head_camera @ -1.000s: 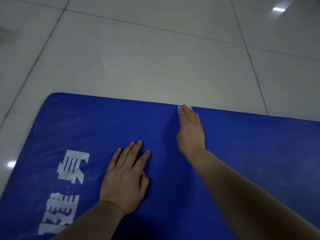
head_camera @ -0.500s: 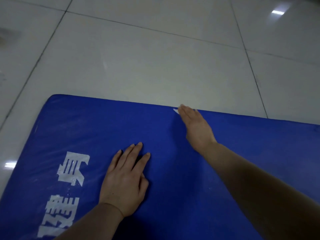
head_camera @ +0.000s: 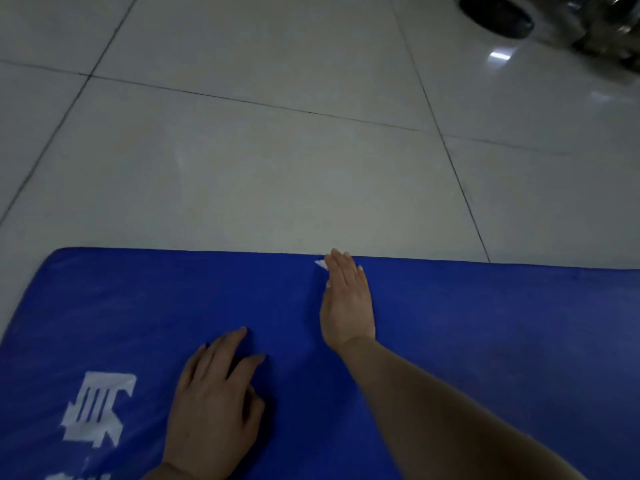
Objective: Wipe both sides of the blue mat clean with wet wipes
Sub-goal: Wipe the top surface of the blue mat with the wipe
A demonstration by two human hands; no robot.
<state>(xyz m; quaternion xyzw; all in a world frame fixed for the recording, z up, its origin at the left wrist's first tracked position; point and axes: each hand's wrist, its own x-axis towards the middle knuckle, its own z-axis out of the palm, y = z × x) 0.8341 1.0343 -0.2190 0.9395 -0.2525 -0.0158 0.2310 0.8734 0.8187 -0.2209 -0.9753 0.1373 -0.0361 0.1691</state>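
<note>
Your left hand lies flat, fingers spread, on the blue mat | your right hand presses a wet wipe with straight fingers at the mat's far edge | tiled floor beyond both hands, dark round object far right.

— Any writing here that can be read?

— Only on the blue mat. White printed characters stand on its surface near the left edge, turned sideways to the camera.

— Can you make them out?

— Not surely. One full character shows, blocky and worn, with parallel strokes inside a frame. Below it, the top of a second character is cut off by the picture's bottom edge.

— Any numbers or brand marks?

— None that I can read.
</note>
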